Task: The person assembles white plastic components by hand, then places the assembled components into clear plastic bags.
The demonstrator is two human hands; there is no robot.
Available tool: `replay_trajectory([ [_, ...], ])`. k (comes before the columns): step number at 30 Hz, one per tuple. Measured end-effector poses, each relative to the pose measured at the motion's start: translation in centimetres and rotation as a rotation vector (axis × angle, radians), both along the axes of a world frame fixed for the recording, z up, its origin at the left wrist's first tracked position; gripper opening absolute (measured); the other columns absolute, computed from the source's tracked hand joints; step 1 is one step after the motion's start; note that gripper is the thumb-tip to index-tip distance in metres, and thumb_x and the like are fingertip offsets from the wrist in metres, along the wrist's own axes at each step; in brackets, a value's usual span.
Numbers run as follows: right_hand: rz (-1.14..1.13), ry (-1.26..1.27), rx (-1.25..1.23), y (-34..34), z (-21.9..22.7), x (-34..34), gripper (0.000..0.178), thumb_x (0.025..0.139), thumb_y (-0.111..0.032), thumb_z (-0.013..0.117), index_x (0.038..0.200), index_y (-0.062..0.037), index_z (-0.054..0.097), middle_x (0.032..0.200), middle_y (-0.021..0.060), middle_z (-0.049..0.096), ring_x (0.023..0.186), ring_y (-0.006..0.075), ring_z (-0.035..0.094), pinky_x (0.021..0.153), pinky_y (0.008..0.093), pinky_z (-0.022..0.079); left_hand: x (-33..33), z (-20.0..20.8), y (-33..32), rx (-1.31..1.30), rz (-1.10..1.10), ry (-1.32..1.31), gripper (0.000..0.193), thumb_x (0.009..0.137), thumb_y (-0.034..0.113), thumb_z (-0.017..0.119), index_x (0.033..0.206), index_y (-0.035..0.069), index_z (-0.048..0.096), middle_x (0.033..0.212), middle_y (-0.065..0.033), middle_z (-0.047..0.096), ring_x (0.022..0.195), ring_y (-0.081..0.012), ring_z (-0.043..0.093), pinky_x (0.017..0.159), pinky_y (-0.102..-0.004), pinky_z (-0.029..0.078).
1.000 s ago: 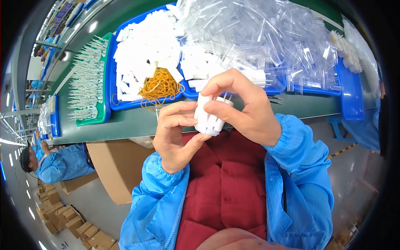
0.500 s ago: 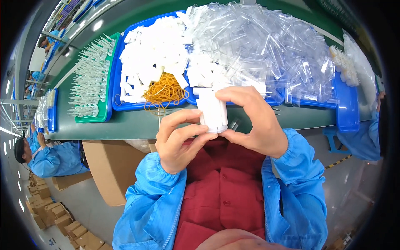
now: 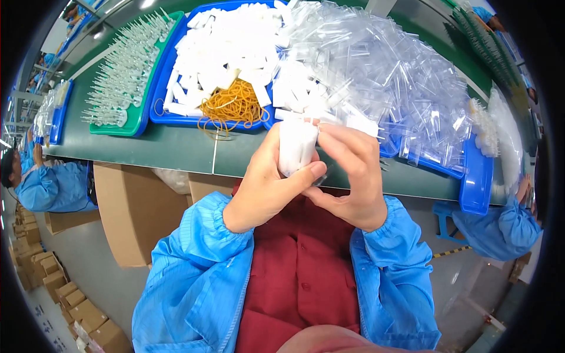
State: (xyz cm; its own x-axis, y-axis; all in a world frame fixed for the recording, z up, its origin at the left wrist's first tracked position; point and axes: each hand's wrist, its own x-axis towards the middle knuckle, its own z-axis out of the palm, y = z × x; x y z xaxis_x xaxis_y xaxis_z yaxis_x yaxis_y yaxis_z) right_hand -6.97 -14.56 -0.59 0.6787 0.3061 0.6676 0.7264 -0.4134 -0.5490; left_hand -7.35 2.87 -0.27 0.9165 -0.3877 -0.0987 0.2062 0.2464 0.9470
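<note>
My left hand point(image 3: 265, 185) wraps a bundle of short white tubes point(image 3: 297, 144), its thumb pressed along the near end. My right hand point(image 3: 356, 176) curls round the bundle's other side. Its index fingertip meets the far end, while its thumb is near the left thumb. A small clear piece shows partly between the hands; the rest of it is hidden. Just beyond them, a blue tray point(image 3: 154, 110) holds a heap of loose white tubes point(image 3: 226, 44). A tangle of yellow-brown rubber bands point(image 3: 235, 103) lies at the heap's near side.
A big pile of clear plastic pieces point(image 3: 376, 76) fills the right of the green table point(image 3: 159, 150). To the left is a green tray point(image 3: 138, 117) of pale spiky parts point(image 3: 126, 65). An open cardboard box point(image 3: 132, 217) stands below the table edge. Co-workers sit left and right.
The bundle has turned in my hands, and my left hand now wraps it with the thumb across the near end. My right fingers have shifted along its side. The view has tilted.
</note>
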Motion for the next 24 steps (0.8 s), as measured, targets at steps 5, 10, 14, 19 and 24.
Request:
replay_trajectory([
  [5, -0.113, -0.213, -0.163, -0.4, -1.0, 1.0, 0.062, 0.058, -0.010, 0.082, 0.117, -0.0144, 0.064, 0.116, 0.0043, 0.061, 0.104, 0.0251, 0.059, 0.088, 0.0388, 0.043, -0.4, -0.6, -1.0, 0.186, 0.061, -0.337, 0.058, 0.088, 0.007, 0.071, 0.137, 0.001, 0.041, 0.123, -0.0087, 0.053, 0.113, -0.0158, 0.053, 0.093, -0.0292, 0.046],
  [10, -0.056, -0.154, -0.081, -0.9, -1.1, 0.6, 0.060, 0.059, -0.010, 0.081, 0.116, -0.0147, 0.064, 0.114, 0.0038, 0.061, 0.103, 0.0251, 0.060, 0.087, 0.0389, 0.043, -0.1, 0.1, -0.1, -0.216, -0.167, 0.149, 0.047, 0.094, 0.014, 0.067, 0.132, 0.001, 0.044, 0.113, -0.0080, 0.059, 0.101, -0.0130, 0.059, 0.086, -0.0273, 0.050],
  [14, -0.082, -0.138, -0.105, -0.7, -0.8, 0.1, 0.058, 0.058, -0.011, 0.080, 0.114, -0.0149, 0.066, 0.111, 0.0035, 0.062, 0.102, 0.0256, 0.060, 0.087, 0.0401, 0.043, -0.3, -1.0, -0.3, -0.121, -0.148, 0.098, 0.043, 0.093, 0.013, 0.068, 0.129, 0.001, 0.047, 0.109, -0.0060, 0.061, 0.098, -0.0117, 0.060, 0.081, -0.0261, 0.051],
  [19, -0.120, -0.195, -0.203, -1.4, -1.6, 0.0, 0.061, 0.056, -0.013, 0.081, 0.115, -0.0159, 0.067, 0.115, 0.0042, 0.061, 0.105, 0.0265, 0.058, 0.089, 0.0416, 0.043, -0.7, -1.2, -1.0, 0.237, 0.014, -0.237, 0.038, 0.090, 0.012, 0.072, 0.122, 0.002, 0.054, 0.106, -0.0045, 0.063, 0.095, -0.0099, 0.060, 0.080, -0.0261, 0.050],
  [24, 0.066, 0.092, -0.036, -1.3, -0.5, -0.5, 0.066, 0.062, -0.016, 0.084, 0.125, -0.0099, 0.062, 0.126, 0.0086, 0.061, 0.108, 0.0294, 0.059, 0.092, 0.0421, 0.043, -0.7, -1.1, -0.3, 0.057, -0.024, -0.017, 0.040, 0.088, 0.009, 0.073, 0.123, 0.004, 0.055, 0.101, -0.0022, 0.064, 0.090, -0.0082, 0.059, 0.078, -0.0250, 0.049],
])
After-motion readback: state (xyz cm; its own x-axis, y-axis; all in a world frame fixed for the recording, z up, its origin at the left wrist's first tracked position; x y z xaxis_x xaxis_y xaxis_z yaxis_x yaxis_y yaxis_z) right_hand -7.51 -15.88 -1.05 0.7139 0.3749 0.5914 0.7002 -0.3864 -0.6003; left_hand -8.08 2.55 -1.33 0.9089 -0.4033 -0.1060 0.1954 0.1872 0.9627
